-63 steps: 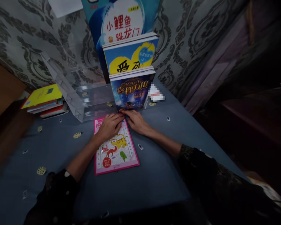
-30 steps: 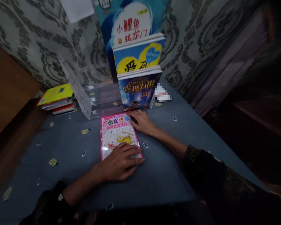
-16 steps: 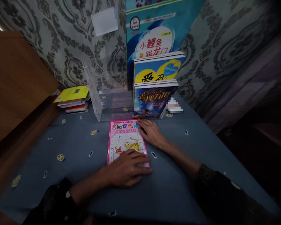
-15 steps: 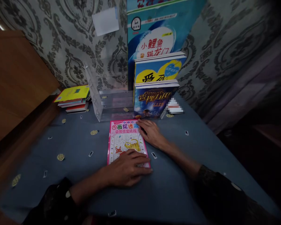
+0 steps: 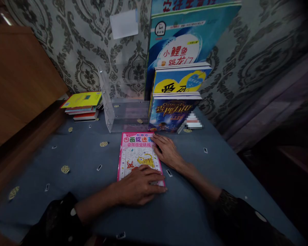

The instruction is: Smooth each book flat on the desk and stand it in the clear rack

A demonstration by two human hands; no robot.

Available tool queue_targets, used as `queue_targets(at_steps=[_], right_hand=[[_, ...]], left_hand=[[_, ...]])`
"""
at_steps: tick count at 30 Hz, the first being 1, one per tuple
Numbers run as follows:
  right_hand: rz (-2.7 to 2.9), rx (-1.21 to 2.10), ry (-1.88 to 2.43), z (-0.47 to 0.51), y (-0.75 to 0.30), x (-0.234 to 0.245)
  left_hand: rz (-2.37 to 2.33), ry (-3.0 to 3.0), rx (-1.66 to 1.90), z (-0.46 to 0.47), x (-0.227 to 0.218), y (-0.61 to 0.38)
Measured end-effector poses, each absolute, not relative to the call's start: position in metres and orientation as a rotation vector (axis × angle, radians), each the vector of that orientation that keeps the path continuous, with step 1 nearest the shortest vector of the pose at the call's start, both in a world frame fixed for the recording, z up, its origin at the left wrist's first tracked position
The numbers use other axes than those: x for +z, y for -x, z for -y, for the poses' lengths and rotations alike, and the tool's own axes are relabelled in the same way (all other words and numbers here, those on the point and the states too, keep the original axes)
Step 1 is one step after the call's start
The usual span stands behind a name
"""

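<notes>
A pink-bordered picture book (image 5: 136, 150) with a yellow striped cat and a red fox on its cover lies flat on the cloth-covered table. Across its lower part rests my left hand (image 5: 140, 186), fingers stretched towards the right edge and slightly apart, hiding the bottom of the cover. My right hand (image 5: 168, 150) lies along the book's upper right side, its outstretched fingertips on the top right corner and covering the end of the title. Neither hand is wrapped round anything. Just behind the book stands a clear stepped rack (image 5: 107, 112).
In the rack's right half stand a dark blue book (image 5: 166, 112), a blue-and-yellow book (image 5: 160, 77) and taller teal books (image 5: 220, 24). A small stack of books (image 5: 83, 102) lies left of the rack. Patterned wall behind; a wooden panel (image 5: 23, 78) at far left.
My view has shifted a little, so the rack and its books appear slightly further right. Both hands stay on the picture book, almost unmoved.
</notes>
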State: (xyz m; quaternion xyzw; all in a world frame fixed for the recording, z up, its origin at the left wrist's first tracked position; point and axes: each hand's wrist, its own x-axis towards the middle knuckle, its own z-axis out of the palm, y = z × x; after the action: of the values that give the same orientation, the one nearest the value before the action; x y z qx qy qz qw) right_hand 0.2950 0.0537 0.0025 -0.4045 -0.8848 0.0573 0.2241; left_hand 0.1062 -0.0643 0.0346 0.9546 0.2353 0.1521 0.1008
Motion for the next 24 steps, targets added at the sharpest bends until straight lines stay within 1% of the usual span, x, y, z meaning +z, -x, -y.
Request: queue_targets(at_steps=[24], right_hand=[[2.489, 0.167, 1.085, -0.034, -0.290, 0.000]], left_hand=[[-0.701, -2.827, 0.467, 0.065, 0.032, -0.107]])
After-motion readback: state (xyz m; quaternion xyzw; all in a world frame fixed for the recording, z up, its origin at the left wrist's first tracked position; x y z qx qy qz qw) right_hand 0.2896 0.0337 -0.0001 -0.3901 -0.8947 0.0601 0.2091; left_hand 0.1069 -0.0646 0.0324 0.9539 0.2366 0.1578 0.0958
